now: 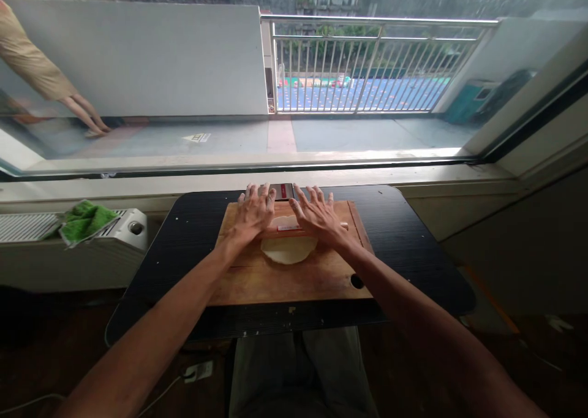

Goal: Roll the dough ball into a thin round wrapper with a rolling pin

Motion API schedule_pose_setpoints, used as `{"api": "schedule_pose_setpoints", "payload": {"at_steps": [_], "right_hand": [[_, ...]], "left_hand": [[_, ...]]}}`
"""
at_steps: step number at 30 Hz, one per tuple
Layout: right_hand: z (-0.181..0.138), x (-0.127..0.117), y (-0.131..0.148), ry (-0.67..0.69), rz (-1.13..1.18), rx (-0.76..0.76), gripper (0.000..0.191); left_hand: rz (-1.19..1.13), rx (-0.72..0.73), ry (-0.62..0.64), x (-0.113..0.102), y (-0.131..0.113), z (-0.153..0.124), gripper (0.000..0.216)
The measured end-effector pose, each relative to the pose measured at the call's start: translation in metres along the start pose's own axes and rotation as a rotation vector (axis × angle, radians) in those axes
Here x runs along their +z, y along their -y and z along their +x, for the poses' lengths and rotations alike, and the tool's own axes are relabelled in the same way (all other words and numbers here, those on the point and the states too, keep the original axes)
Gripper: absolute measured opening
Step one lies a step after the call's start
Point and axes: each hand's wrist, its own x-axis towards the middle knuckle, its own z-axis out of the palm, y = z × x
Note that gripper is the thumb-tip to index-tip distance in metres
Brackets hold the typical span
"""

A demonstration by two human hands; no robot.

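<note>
Plainly, from the head view, I have both sets of fingers stretched forward and spread apart, curled round nothing: my left fingers point(254, 195) and my right fingers point(313, 198) are dusted white, and the palms point(320, 217) behind them lie over the rolling pin point(289, 233), which runs crosswise. What presses where under each palm I cannot tell. A handle point(344, 225) pokes out to the right of my right palm, and a label point(288, 227) shows between the two.

The flat dough point(288, 251) lies beneath the pin, its rounded edge showing on my side of the fingers. Under it is the wooden board point(275, 290), with the dark table point(413, 246) around that. Just beyond my fingers sits a flat device point(283, 192), and well off to their left a green cloth point(87, 223) rests on a radiator point(133, 229).

I'd judge the dough soft, light and limp, quick to stretch or tear, so I'd support it broadly on spread fingers rather than pinch its thin edge. The pin looks stiff and fairly light, maybe slippery under powder; flat, even pressure towards its two ends seems the surest hold.
</note>
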Motion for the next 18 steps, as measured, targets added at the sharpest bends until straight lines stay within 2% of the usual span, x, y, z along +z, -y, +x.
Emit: {"api": "schedule_pose_setpoints", "payload": {"at_steps": [4,7,10,13,18], "right_hand": [[-0.037,0.006,0.006,-0.038,-0.062,-0.043,0.074],[-0.071,0.012,0.011,-0.117,-0.099,-0.072,0.074],[-0.088,0.015,0.013,-0.174,-0.119,-0.079,0.071],[-0.080,0.016,0.012,-0.169,-0.140,-0.072,0.070],[-0.034,0.010,0.006,-0.130,-0.131,-0.041,0.073]], "left_hand": [[-0.032,0.083,0.065,0.003,0.003,-0.039,0.065],[-0.017,0.034,0.023,-0.004,-0.001,-0.073,0.068],[-0.005,0.060,-0.026,-0.012,-0.008,-0.088,0.066],[-0.004,0.068,-0.022,-0.013,-0.010,-0.080,0.067],[-0.001,0.087,-0.034,-0.005,-0.005,-0.040,0.070]]}}
